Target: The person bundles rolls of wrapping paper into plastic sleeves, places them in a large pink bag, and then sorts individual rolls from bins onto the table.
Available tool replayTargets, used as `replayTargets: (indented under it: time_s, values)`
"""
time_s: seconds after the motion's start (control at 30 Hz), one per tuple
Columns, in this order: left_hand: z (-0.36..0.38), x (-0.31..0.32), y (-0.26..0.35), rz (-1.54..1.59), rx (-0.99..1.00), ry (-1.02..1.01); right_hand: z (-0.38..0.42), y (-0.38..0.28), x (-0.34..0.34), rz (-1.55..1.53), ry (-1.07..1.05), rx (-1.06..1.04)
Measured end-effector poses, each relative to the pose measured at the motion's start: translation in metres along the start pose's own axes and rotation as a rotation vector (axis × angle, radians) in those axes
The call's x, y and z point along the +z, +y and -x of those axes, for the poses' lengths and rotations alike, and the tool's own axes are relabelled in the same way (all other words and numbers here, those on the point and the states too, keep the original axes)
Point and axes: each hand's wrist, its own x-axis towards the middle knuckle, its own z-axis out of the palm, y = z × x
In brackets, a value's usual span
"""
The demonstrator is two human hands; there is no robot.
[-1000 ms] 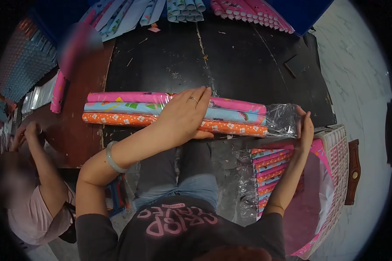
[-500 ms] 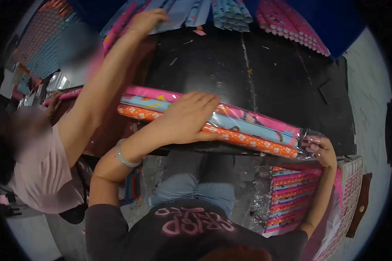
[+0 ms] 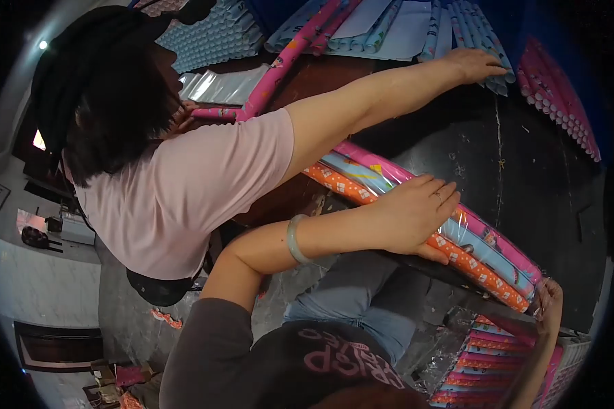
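Note:
A clear plastic sleeve holds a pink, a light blue and an orange patterned roll (image 3: 481, 266), lying slantwise along the front edge of the black table (image 3: 546, 184). My left hand (image 3: 416, 211), with a ring on one finger and a bangle on the wrist, lies flat across the middle of the rolls. At their right end, my right hand (image 3: 547, 303) has its fingers closed on the gathered plastic of the sleeve. A co-worker's arm crosses above the left end of the rolls and hides part of it.
A co-worker (image 3: 184, 184) in a pink shirt leans in from the left, one hand over light blue rolls (image 3: 457, 31) at the back. Pink rolls (image 3: 556, 102) stand back right. Packed rolls (image 3: 481, 361) lie below the table at right.
The view has turned left, so the scene sits further right. The co-worker has leaned in, arm reaching across the table to the blue rolls. My hands remain on the sleeve.

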Motion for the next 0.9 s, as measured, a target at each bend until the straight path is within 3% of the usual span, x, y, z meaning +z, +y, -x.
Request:
replayTargets:
  time_s: [0.23,0.3,0.53,0.6,0.63,0.7,0.9]
  values:
    - [0.000,0.004,-0.001,-0.014,0.007,0.043,-0.009,0.007,0.001,0.059,-0.014,-0.006]
    - [0.000,0.004,0.000,0.003,0.008,0.044,-0.008,0.004,0.006,-0.225,0.050,0.080]
    - [-0.001,-0.002,0.001,0.013,0.016,0.020,-0.011,0.006,0.024,-0.192,0.090,0.097]
    - [0.000,-0.006,0.000,0.020,0.028,0.002,-0.009,-0.003,0.060,-0.098,0.467,0.010]
    - [-0.001,-0.007,0.001,0.015,0.013,-0.045,-0.008,-0.006,0.050,-0.098,0.487,-0.003]
    - [-0.003,-0.010,0.003,0.035,-0.012,-0.103,-0.004,-0.015,0.022,-0.070,-0.081,0.086]
    - [-0.002,-0.005,0.003,0.024,-0.001,-0.057,0.015,-0.038,0.025,0.234,-0.046,0.085]
